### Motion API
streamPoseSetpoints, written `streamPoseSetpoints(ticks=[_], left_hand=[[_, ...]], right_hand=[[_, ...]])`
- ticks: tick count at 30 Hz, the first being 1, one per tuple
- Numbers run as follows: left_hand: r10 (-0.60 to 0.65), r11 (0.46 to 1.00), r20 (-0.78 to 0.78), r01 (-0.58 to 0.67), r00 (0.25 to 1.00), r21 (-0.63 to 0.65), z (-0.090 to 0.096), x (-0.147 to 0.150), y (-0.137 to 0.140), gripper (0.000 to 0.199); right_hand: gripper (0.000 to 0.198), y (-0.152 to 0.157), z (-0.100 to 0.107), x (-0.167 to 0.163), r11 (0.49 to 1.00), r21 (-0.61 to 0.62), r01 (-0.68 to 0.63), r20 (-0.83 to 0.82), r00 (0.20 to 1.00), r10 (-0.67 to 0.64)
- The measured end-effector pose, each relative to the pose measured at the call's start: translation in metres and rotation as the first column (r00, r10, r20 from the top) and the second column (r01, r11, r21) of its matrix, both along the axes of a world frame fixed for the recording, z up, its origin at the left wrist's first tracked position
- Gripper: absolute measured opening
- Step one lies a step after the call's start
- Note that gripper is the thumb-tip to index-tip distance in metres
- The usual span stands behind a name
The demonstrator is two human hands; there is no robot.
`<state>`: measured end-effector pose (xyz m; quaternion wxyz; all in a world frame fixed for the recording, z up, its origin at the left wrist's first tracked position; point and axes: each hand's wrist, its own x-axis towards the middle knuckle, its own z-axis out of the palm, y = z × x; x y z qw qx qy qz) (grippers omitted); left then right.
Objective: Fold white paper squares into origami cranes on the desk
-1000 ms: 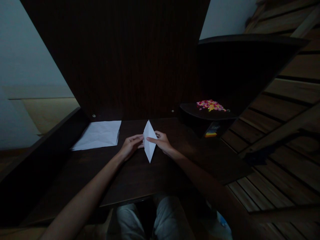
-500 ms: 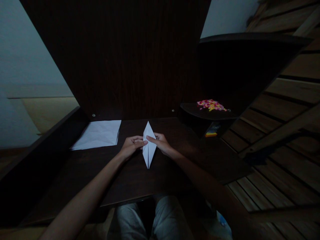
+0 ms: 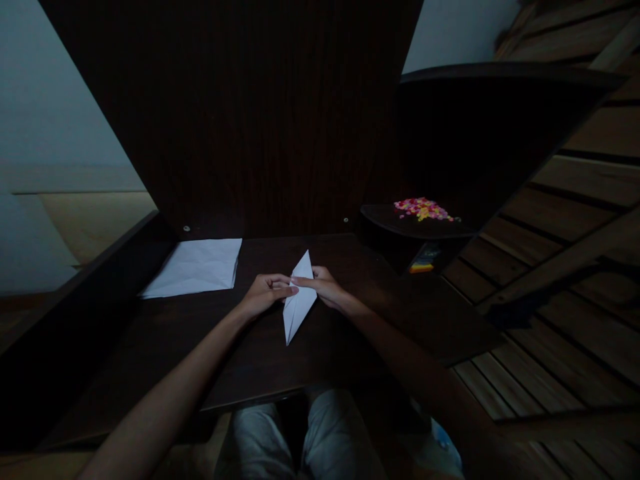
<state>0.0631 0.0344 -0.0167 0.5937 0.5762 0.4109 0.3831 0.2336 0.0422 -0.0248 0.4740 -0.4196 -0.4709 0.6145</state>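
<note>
A white sheet of paper folded into a long diamond (image 3: 301, 307) is held between my two hands above the dark desk. Its upper tip leans to the right and its lower tip to the left, with a crease running along the lower half. My left hand (image 3: 266, 293) pinches the left edge, its thumb lying on the front face. My right hand (image 3: 324, 285) grips the right edge, the thumb stretched across the paper towards the left thumb. Some fingers of both hands are hidden behind the paper.
A stack of white paper sheets (image 3: 197, 268) lies at the desk's back left. On a rounded corner shelf (image 3: 380, 223) to the right is a heap of small pink, red and yellow pieces (image 3: 425, 209). A dark upright panel (image 3: 240, 120) borders the desk (image 3: 250, 373) behind.
The folded paper has turned clockwise from upright to a slant, its top tip shifting right and its lower tip left. Both hands keep hold of it.
</note>
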Motion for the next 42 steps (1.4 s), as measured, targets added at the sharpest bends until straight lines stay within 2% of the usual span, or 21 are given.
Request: streamPoseSetpoints(ticks=[9, 16, 25, 31, 39, 42], left_hand=[[-0.037, 0.999, -0.063, 0.038, 0.997, 0.018, 0.0016, 0.002, -0.002, 0.033], [-0.094, 0.996, -0.053, 0.093, 0.994, -0.009, -0.0005, 0.0035, -0.0023, 0.033], [-0.108, 0.994, -0.073, 0.108, 0.992, -0.003, -0.0044, 0.0019, -0.0009, 0.033], [-0.104, 0.995, -0.075, 0.103, 0.992, -0.018, -0.0047, 0.0017, -0.0008, 0.031], [-0.19, 0.982, -0.132, 0.19, 0.973, -0.008, 0.0011, 0.004, -0.0056, 0.039], [-0.182, 0.983, -0.113, 0.178, 0.977, -0.039, 0.0007, 0.0044, -0.0055, 0.036]], right_hand=[[0.034, 0.001, -0.0004, -0.0006, 0.998, -0.029, 0.056, 0.011, 0.998, -0.056], [0.03, 0.0, 0.0023, -0.0037, 0.99, 0.007, 0.144, 0.018, 0.989, -0.144], [0.027, 0.0029, -0.0015, -0.0015, 0.972, 0.067, 0.227, 0.045, 0.972, -0.23], [0.029, 0.0026, 0.0009, -0.002, 0.978, 0.049, 0.205, 0.038, 0.978, -0.207], [0.033, -0.0023, 0.0049, -0.0056, 0.992, 0.008, 0.122, 0.007, 0.992, -0.122], [0.034, -0.0027, 0.0029, -0.0062, 0.994, 0.016, 0.105, 0.018, 0.994, -0.106]])
